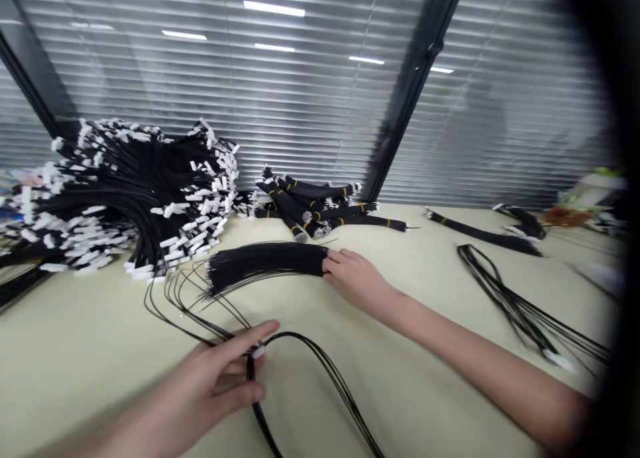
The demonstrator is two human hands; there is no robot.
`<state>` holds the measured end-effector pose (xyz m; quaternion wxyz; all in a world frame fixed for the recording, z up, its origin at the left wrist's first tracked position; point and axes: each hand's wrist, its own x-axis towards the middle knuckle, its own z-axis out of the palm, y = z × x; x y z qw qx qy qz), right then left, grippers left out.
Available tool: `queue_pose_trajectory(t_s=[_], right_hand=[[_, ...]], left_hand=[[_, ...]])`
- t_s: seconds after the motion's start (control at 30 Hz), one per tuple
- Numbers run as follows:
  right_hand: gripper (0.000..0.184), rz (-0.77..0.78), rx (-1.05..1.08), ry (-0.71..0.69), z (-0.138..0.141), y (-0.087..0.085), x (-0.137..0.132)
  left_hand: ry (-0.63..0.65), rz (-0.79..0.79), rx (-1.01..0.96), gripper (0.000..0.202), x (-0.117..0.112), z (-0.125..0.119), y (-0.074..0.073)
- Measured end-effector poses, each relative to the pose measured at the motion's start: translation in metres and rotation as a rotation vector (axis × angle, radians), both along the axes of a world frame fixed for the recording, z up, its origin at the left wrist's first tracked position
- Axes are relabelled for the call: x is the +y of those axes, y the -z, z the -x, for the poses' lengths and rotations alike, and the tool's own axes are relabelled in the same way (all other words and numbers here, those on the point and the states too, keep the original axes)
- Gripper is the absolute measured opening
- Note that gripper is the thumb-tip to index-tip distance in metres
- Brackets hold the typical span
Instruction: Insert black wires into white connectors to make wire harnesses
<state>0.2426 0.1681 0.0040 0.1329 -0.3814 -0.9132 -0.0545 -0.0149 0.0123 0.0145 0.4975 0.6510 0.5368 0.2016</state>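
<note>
In the lower middle, my left hand [220,371] is closed loosely around several thin black wires [320,358]. A small white connector [259,351] shows between its fingers, and wire ends spread out to the upper left and lower right. Further up, a loose bundle of black wires [267,263] with bare silvery tips at its left end lies on the table. My right hand [353,276] reaches across from the right, its fingers curled on that bundle's right end. How many wires those fingers grip is hidden.
A large heap of black cables with white connectors [145,191] fills the back left of the table [425,405]. Behind the loose bundle are taped wire bundles [320,208]. At right lie another bundle [480,233] and looped wires [505,301]. Window blinds [300,98] rise behind.
</note>
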Motion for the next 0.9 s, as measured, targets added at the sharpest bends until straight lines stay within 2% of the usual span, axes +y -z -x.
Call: queue_pose_trajectory(t_s=[0.13,0.23,0.33,0.47,0.53,0.63,0.7,0.8,0.9], right_hand=[[0.018,-0.060,-0.056,0.005,0.002,0.003,-0.003],[0.018,-0.069,-0.059,0.010,0.005,-0.001,-0.008],[0.019,-0.055,-0.010,0.028,0.005,-0.011,-0.008],[0.024,0.011,0.118,0.068,0.003,-0.033,-0.010],[0.022,0.228,0.299,0.091,0.006,-0.045,-0.023],[0.017,0.850,0.856,0.091,0.019,-0.056,-0.064],[0.018,1.117,1.149,0.060,0.033,-0.054,-0.097],[0.021,1.269,1.197,0.024,0.054,-0.034,-0.130],[0.023,1.254,1.260,0.047,0.066,-0.010,-0.131]], left_hand=[[-0.049,0.075,-0.132,0.059,-0.001,-0.004,0.000],[-0.070,0.085,-0.177,0.059,-0.003,-0.006,0.000],[-0.096,0.093,-0.209,0.058,-0.005,-0.006,0.002],[-0.192,0.101,-0.239,0.062,-0.009,-0.009,0.005],[-0.225,0.109,-0.294,0.065,-0.010,-0.012,0.006],[-0.230,0.110,-0.352,0.069,-0.011,-0.019,0.009],[-0.227,0.092,-0.367,0.073,-0.012,-0.023,0.014],[-0.181,0.057,-0.415,0.078,-0.015,-0.029,0.025],[-0.140,0.018,-0.420,0.076,-0.019,-0.030,0.032]])
